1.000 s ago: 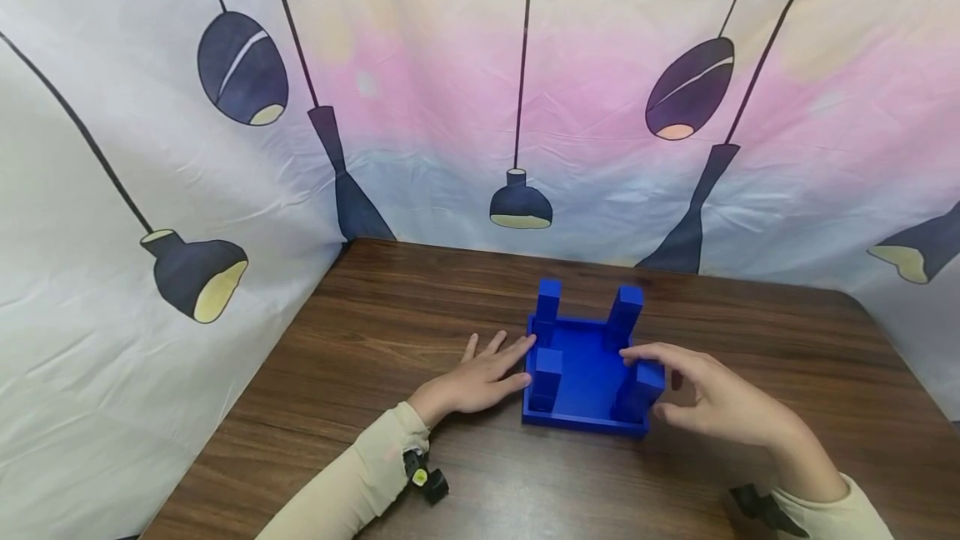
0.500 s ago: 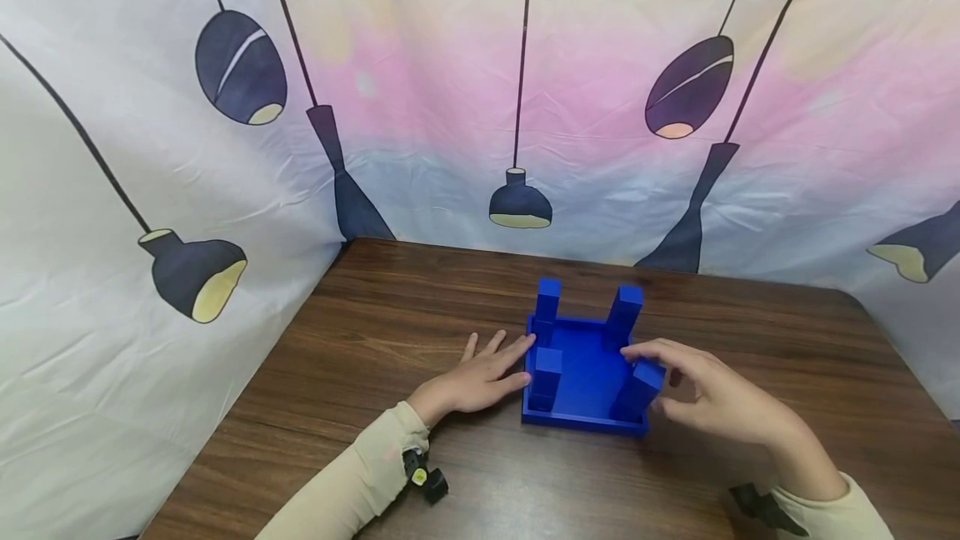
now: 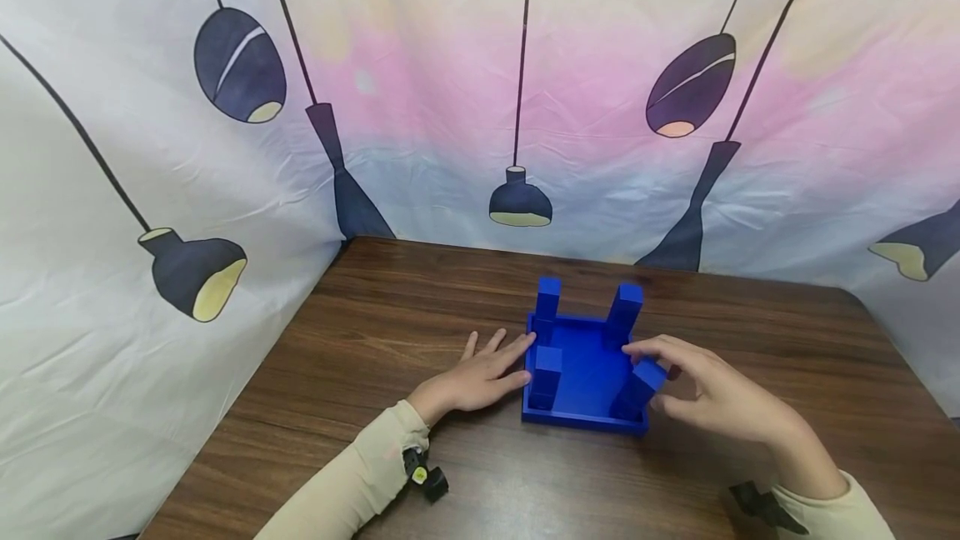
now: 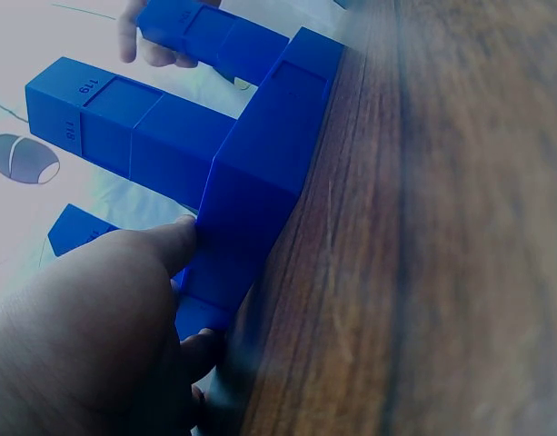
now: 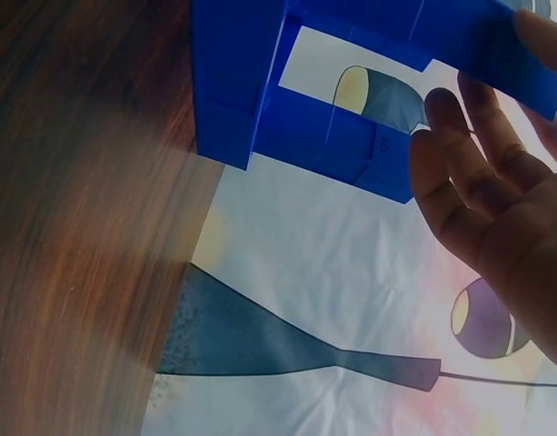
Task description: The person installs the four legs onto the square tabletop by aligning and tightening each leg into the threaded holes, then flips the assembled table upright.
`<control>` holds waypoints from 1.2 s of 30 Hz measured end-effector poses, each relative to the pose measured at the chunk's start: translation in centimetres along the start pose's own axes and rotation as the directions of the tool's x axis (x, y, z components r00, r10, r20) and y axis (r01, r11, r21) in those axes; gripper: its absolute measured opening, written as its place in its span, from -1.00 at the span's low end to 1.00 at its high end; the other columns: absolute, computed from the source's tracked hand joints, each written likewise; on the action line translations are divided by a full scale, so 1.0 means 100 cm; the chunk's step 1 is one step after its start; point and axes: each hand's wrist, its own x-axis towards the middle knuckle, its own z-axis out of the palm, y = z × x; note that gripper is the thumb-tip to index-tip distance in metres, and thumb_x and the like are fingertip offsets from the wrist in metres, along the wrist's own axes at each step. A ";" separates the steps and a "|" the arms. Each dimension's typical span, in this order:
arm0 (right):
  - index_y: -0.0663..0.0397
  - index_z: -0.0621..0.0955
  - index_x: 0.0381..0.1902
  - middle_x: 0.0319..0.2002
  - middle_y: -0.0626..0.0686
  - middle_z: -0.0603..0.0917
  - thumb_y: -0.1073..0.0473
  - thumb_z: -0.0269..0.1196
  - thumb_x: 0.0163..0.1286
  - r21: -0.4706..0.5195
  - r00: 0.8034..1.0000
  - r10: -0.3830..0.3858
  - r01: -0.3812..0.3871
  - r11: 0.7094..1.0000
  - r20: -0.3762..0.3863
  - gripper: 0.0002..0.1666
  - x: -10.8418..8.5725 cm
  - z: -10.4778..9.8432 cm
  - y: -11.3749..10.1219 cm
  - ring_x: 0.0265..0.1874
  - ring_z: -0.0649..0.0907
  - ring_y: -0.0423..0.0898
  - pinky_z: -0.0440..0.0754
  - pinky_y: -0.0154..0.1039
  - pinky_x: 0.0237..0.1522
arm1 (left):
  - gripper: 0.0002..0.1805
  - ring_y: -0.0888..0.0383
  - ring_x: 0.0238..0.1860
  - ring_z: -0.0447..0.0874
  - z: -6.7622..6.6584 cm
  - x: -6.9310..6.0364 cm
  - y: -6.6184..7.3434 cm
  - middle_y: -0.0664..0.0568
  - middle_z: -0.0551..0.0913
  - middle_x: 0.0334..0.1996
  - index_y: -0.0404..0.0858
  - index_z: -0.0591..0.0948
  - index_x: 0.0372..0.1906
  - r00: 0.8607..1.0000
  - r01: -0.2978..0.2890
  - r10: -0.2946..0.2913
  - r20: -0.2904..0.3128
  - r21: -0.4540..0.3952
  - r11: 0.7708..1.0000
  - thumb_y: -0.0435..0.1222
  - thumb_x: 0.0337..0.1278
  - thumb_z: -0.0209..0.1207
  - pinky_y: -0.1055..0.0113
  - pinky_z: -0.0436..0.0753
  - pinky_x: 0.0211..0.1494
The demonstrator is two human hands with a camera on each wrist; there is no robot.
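Note:
A square blue tray (image 3: pixel 585 421) with a low rim lies on the table, a tall blue block post at each corner. My left hand (image 3: pixel 476 377) lies spread at its left side, thumb and index fingertip touching the wall. Around the top of the near right post (image 3: pixel 640 386) curl my right hand's (image 3: pixel 720 398) thumb and index finger. That post leans to the right. In the right wrist view, the thumb (image 5: pixel 543 41) is on one side of it and several fingers on the other. Small raised digits mark one post (image 4: pixel 110 113) in the left wrist view.
The wood-grain table (image 3: pixel 375 307) reaches back to a cloth backdrop (image 3: pixel 442 107) printed with hanging lamps. Upright posts stand at the tray's far left (image 3: pixel 548 302), far right (image 3: pixel 626 311) and near left (image 3: pixel 547 373). A small black camera (image 3: pixel 426 473) is strapped to the left wrist.
The near right post has tipped from nearly upright to a rightward lean. My right thumb has come closer to it. My left hand and the tray have stayed put.

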 end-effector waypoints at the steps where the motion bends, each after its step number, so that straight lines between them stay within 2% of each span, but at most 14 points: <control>1: -0.20 0.52 0.43 0.26 0.06 0.62 0.44 0.45 0.29 -0.002 1.000 0.000 0.000 1.000 0.000 -0.18 0.000 0.000 0.000 -0.05 0.61 -0.24 0.68 -0.26 -0.33 | -0.23 -0.06 0.72 -0.33 0.000 0.000 0.000 0.11 0.01 0.70 0.09 -0.08 0.76 1.000 0.001 -0.001 0.002 0.000 1.000 0.22 0.68 -0.22 -0.28 -0.51 0.59; 8: -0.18 0.52 0.42 0.24 0.13 0.63 0.40 0.46 0.32 -0.003 1.000 -0.015 0.015 1.000 -0.005 -0.23 -0.001 -0.001 0.001 -0.06 0.61 -0.25 0.69 -0.25 -0.27 | -0.23 -0.04 0.72 -0.34 0.000 0.000 0.000 0.12 0.00 0.70 0.10 -0.09 0.75 1.000 0.003 -0.003 0.007 -0.004 1.000 0.23 0.67 -0.24 -0.26 -0.52 0.60; 15: -0.21 0.52 0.42 0.27 0.03 0.62 0.28 0.46 0.40 0.002 1.000 0.016 -0.016 1.000 0.000 -0.30 0.000 -0.001 0.000 -0.03 0.61 -0.25 0.72 -0.21 -0.25 | -0.22 -0.07 0.72 -0.32 0.000 -0.001 0.001 0.11 0.02 0.70 0.09 -0.09 0.76 1.000 -0.004 0.004 0.003 -0.003 1.000 0.23 0.67 -0.23 -0.28 -0.50 0.59; 26: -0.18 0.52 0.41 0.27 0.13 0.63 0.19 0.45 0.44 0.007 0.998 0.060 -0.060 0.998 0.011 -0.36 0.000 -0.001 -0.002 0.01 0.62 -0.21 0.76 -0.10 -0.17 | -0.24 -0.07 0.72 -0.33 -0.001 -0.001 0.002 0.09 0.02 0.70 0.10 -0.07 0.75 1.000 -0.002 0.002 0.000 -0.003 1.000 0.21 0.68 -0.23 -0.29 -0.50 0.59; 36: -0.19 0.53 0.41 0.27 0.05 0.63 0.14 0.44 0.46 -0.006 0.998 0.063 -0.063 0.998 0.004 -0.38 0.000 0.000 -0.002 0.02 0.62 -0.21 0.74 -0.13 -0.14 | -0.24 -0.08 0.72 -0.32 0.000 -0.001 0.002 0.09 0.03 0.70 0.10 -0.06 0.75 1.000 -0.004 0.004 -0.003 0.007 1.000 0.21 0.68 -0.23 -0.29 -0.49 0.59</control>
